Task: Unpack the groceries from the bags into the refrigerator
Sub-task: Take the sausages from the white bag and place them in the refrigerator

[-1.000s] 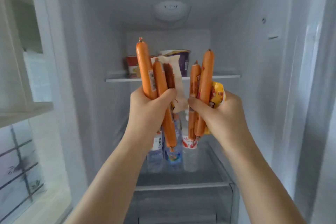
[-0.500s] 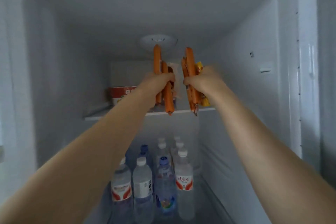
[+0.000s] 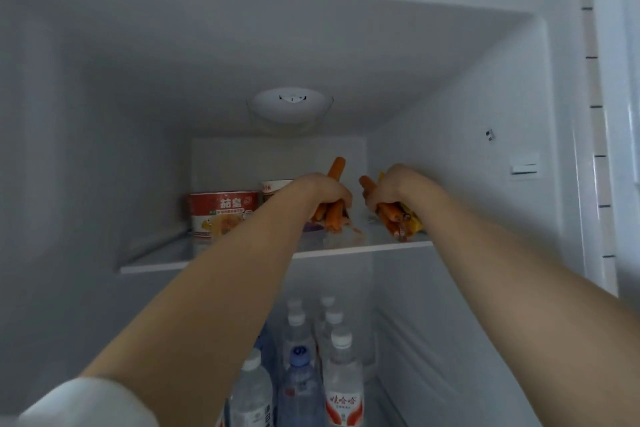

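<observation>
So both hands are up at the glass shelf (image 3: 214, 262) in the fridge, and each one has a fistful of stuff. Left hand (image 3: 320, 191) is curled tight around a bunch of orange sausages (image 3: 333, 215), with one stick poking up past the knuckles toward the back wall and the lower ends hanging just above the shelf, maybe touching it, hard to say since it's blurry there. Right hand (image 3: 389, 185) is wrapped around its own sausage bundle (image 3: 389, 215) plus a yellow packet (image 3: 414, 224) tucked in against them, and the bottom of that lot sits right at the shelf surface near the front edge. The two hands are close together but not touching, both over the right half of the shelf.

On the left part of the shelf, just beside the left wrist, there's a red instant noodle bowl (image 3: 223, 213), and a second cup (image 3: 273, 187) peeks out behind it, mostly hidden by the arm. Straight above the shelf, on the ceiling, is the round white dial housing (image 3: 291, 104). Below the shelf a bunch of water bottles (image 3: 341, 378) stand packed together, caps up, a couple with red and white labels and one with a blue cap. Bottom left corner, a bit of white sleeve (image 3: 86, 404) shows on the left arm.
</observation>
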Demonstrator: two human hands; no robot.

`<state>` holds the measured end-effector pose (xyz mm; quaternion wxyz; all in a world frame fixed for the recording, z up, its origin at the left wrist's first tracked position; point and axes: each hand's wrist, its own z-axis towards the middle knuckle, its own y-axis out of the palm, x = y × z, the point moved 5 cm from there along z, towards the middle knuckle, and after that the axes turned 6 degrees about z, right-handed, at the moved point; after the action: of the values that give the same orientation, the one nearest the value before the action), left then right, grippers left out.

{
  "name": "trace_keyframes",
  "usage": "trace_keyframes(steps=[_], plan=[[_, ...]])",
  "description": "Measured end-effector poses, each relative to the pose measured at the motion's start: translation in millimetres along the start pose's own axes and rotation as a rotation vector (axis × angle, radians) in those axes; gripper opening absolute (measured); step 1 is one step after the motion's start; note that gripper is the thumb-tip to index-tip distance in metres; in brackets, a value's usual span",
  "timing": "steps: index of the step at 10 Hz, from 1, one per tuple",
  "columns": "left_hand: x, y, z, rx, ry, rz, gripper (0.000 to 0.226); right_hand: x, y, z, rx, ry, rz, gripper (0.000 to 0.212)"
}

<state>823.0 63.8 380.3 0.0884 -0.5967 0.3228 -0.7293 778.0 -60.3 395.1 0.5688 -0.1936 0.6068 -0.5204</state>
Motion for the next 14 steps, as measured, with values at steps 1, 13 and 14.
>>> trace_keyframes(steps=[1, 13, 14], plan=[[-2, 14, 14, -0.049, 0.066, 0.047, 0.059, -4, 0, 2, -0.067, -0.023, -0.220, 0.057], [21, 39, 11, 0.037, 0.479, 0.761, 0.011, 7, -10, 24, 0.217, -0.043, -0.124, 0.012], [23, 34, 5, 0.248, 0.607, 0.905, 0.005, 10, -12, 23, 0.238, -0.055, 0.019, 0.014]])
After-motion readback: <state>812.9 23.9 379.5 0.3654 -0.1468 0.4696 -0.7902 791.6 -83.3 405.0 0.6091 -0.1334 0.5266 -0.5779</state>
